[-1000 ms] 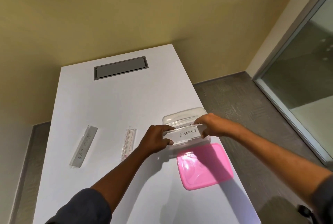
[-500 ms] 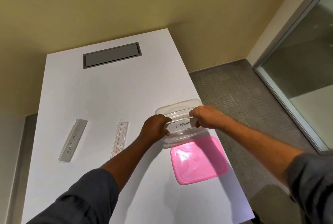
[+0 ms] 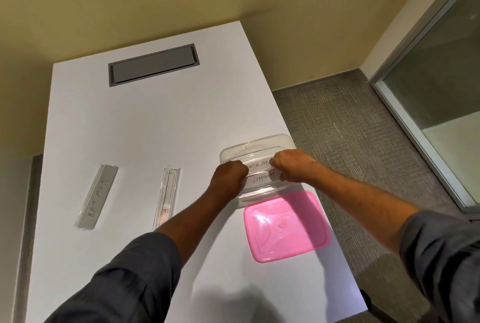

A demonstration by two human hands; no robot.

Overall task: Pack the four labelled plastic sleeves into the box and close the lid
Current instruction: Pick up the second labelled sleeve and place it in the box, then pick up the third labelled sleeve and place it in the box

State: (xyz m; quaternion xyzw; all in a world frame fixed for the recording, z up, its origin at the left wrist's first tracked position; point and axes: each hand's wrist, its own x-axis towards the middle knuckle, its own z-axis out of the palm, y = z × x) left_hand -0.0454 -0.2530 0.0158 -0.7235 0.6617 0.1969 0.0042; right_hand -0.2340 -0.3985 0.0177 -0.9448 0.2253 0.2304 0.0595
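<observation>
counter (image 3: 145, 125): I am working at its right edge | box (image 3: 257, 144): under my fingers, holding two sleeves | lid (image 3: 285, 226): lying off, nearer me | left hand (image 3: 228, 175), right hand (image 3: 293, 164): fingers clenching the ELEPHANT sleeve (image 3: 263, 179) ends, seating it | BATMAN sleeve (image 3: 97, 196), unlabelled-side sleeve (image 3: 167, 196): waiting well left.

- 2 bare forearms in view, no rings, watch or gloves visible.
- Left hand (image 3: 228, 175), right hand (image 3: 292, 164): bare.
- Dark grey long sleeves (image 3: 135, 278), pushed up, fabric creased.
</observation>
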